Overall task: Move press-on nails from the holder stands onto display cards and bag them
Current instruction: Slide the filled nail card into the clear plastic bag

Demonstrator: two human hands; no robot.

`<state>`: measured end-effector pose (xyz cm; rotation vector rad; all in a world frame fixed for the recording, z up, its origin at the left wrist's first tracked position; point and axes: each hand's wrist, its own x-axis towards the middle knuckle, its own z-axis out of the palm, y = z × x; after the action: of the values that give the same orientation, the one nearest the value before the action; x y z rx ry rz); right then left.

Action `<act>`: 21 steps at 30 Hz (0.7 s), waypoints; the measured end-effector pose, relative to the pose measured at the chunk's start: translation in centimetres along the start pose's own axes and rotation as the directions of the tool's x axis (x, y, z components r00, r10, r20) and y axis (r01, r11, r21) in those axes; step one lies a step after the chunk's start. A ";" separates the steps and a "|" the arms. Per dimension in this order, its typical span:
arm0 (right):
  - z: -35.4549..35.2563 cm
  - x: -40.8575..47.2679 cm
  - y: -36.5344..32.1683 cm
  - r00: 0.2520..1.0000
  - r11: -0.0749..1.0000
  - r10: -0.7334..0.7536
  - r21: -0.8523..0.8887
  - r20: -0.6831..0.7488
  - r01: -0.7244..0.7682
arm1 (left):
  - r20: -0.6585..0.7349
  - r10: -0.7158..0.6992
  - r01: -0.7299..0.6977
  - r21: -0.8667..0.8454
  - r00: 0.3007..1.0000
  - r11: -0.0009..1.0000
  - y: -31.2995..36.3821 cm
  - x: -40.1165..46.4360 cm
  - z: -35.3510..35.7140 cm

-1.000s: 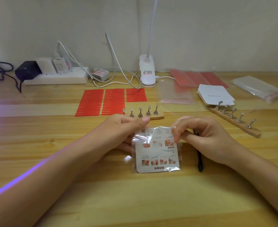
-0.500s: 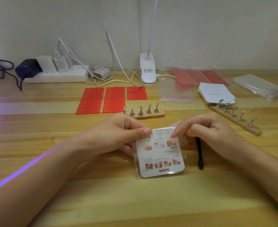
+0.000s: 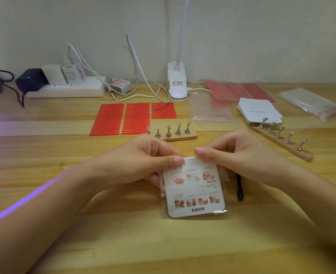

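While both hands pinch it, the bagged card shows printed instruction pictures.

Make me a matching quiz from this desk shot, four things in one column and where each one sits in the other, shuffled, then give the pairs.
Things:
1. bagged card
2. red strips
3. power strip
4. black tool

Places:
A. far left, by the wall
B. pinched at its top edge by the left hand and the right hand
C. flat on the desk under the right wrist
D. behind the near holder stand

Pairs: 1-B, 2-D, 3-A, 4-C
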<state>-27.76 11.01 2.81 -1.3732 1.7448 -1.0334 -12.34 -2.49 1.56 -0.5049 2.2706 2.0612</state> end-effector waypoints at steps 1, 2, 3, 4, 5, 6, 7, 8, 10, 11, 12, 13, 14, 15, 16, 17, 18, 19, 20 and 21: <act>-0.1 0.0 0.0 1.000 1.000 0.004 0.002 0.013 -0.004 | 0.001 -0.002 0.002 0.006 1.000 1.000 0.0 0.0 0.0; -0.2 0.0 -0.1 1.000 1.000 0.010 0.003 0.022 -0.010 | 0.002 -0.003 0.003 0.013 1.000 1.000 0.0 0.0 0.0; -0.2 0.0 -0.2 0.999 1.000 0.012 -0.001 0.030 -0.012 | 0.003 -0.005 0.004 0.015 1.000 1.000 0.0 0.0 0.1; -0.3 0.0 -0.2 0.999 1.000 0.011 -0.010 0.039 -0.010 | 0.004 -0.007 0.007 0.010 1.000 1.000 0.1 0.0 0.1; -0.3 0.0 -0.2 0.999 1.000 0.004 -0.021 0.049 -0.003 | 0.007 -0.010 0.010 0.003 1.000 1.000 0.1 0.0 0.1; -0.4 0.0 -0.3 0.998 1.000 0.000 -0.029 0.061 0.002 | 0.011 -0.012 0.012 -0.001 1.000 1.000 0.1 -0.1 0.1; -0.4 0.0 -0.3 0.997 0.999 -0.004 -0.034 0.073 0.006 | 0.017 -0.014 0.014 0.001 1.000 1.000 0.1 -0.1 0.1; -0.5 0.0 -0.3 0.996 0.999 -0.005 -0.037 0.086 0.008 | 0.022 -0.018 0.017 0.008 1.000 1.000 0.1 -0.1 0.1; -0.5 -0.1 -0.3 0.994 0.999 -0.007 -0.043 0.107 0.012 | 0.034 -0.025 0.024 0.022 0.999 0.999 0.1 -0.2 0.1; -0.5 -0.1 -0.3 0.994 0.999 -0.011 -0.046 0.113 0.016 | 0.039 -0.030 0.029 0.026 0.999 0.999 0.1 -0.2 0.1; -0.5 -0.1 -0.3 0.993 0.999 -0.016 -0.046 0.114 0.021 | 0.039 -0.036 0.035 0.030 0.999 0.999 0.1 -0.2 0.0; -0.4 -0.1 -0.3 0.994 0.998 -0.024 -0.047 0.110 0.029 | 0.033 -0.042 0.041 0.032 0.999 0.999 0.1 -0.2 0.0; -0.3 0.0 -0.3 0.995 0.998 -0.033 -0.052 0.099 0.039 | 0.021 -0.044 0.044 0.032 0.999 0.999 0.2 -0.2 0.0; -0.2 0.0 -0.2 0.996 0.997 -0.042 -0.061 0.083 0.048 | 0.004 -0.043 0.043 0.032 0.999 0.999 0.2 -0.1 0.1; -0.1 0.0 -0.1 0.997 0.996 -0.050 -0.070 0.067 0.055 | -0.014 -0.035 0.036 0.039 0.999 0.999 0.2 -0.1 0.3; 0.0 0.1 0.0 0.997 0.995 -0.055 -0.082 0.052 0.059 | -0.029 -0.021 0.023 0.062 0.999 0.998 0.2 -0.1 0.5; 0.1 0.1 0.0 0.998 0.993 -0.059 -0.097 0.037 0.062 | -0.042 -0.004 0.008 0.104 0.999 0.995 0.2 -0.1 0.7; 0.1 0.2 0.1 0.998 0.992 -0.061 -0.114 0.023 0.063 | -0.053 0.016 -0.009 0.146 0.998 0.989 0.3 -0.1 1.0; 0.1 0.2 0.1 0.998 0.990 -0.065 -0.127 0.010 0.066 | -0.063 0.033 -0.022 0.167 0.997 0.986 0.3 0.0 1.0; 0.0 0.2 0.0 0.997 0.989 -0.073 -0.132 0.002 0.072 | -0.072 0.039 -0.027 0.164 0.997 0.986 0.3 0.0 1.0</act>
<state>-27.76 10.83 2.77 -1.5281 1.8049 -0.9730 -12.59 -1.53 1.72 -0.5464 2.4793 1.8786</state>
